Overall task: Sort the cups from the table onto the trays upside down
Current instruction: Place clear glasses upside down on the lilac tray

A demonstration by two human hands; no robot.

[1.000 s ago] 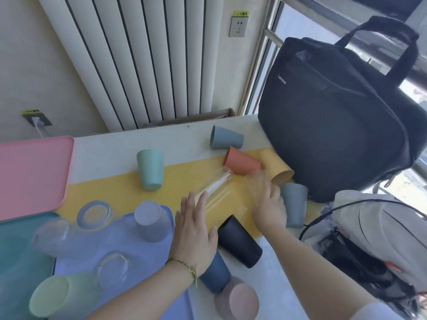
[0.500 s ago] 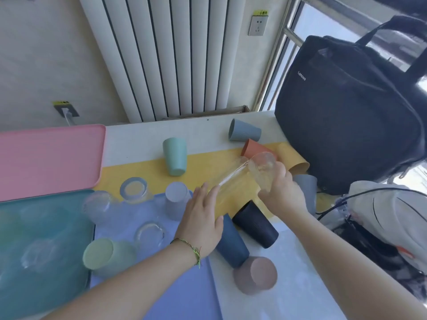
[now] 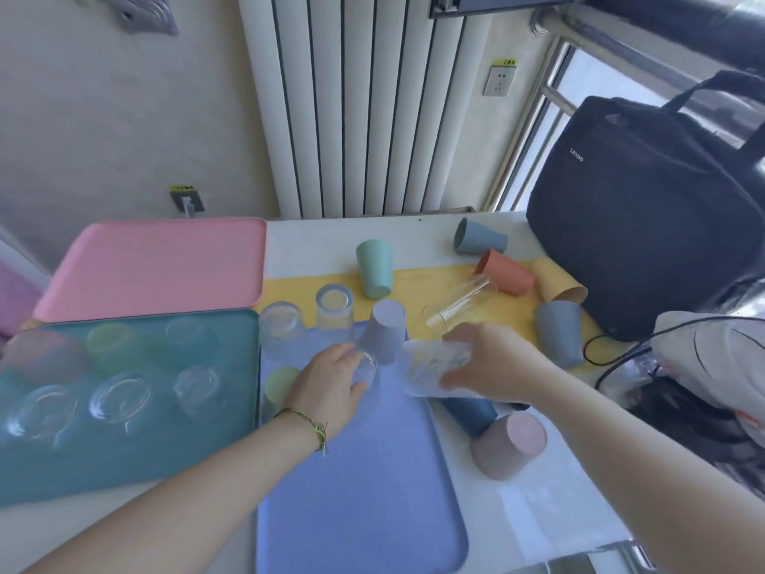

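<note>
The right hand [image 3: 492, 366] has its fingers wrapped round a clear glass [image 3: 434, 368], smeared by motion, over the right rim of the blue tray [image 3: 360, 490] towards its far end. The left hand [image 3: 331, 385] lies against a small glass [image 3: 369, 372] on that tray, fingers close together; I cannot tell whether they curl round it. My worry is the tight gap. The carried glass could knock the upturned lavender cup [image 3: 387, 331] or clink against the small glass, and smooth glass may slip if it is flipped quickly. Set half on the rim, it would end up tilted. I would also watch the right forearm, which passes just above the dark blue cup [image 3: 470, 412] and close to the mauve cup [image 3: 507, 445] and could roll either. The white table [image 3: 314, 238] carries a yellow mat [image 3: 414, 292], with a teal tray [image 3: 124, 457] of upturned glasses on the left and a pink tray [image 3: 153, 267] beyond it. A radiator [image 3: 364, 101], a window [image 3: 550, 130] and a black bag [image 3: 645, 225] close off the far side.
</note>
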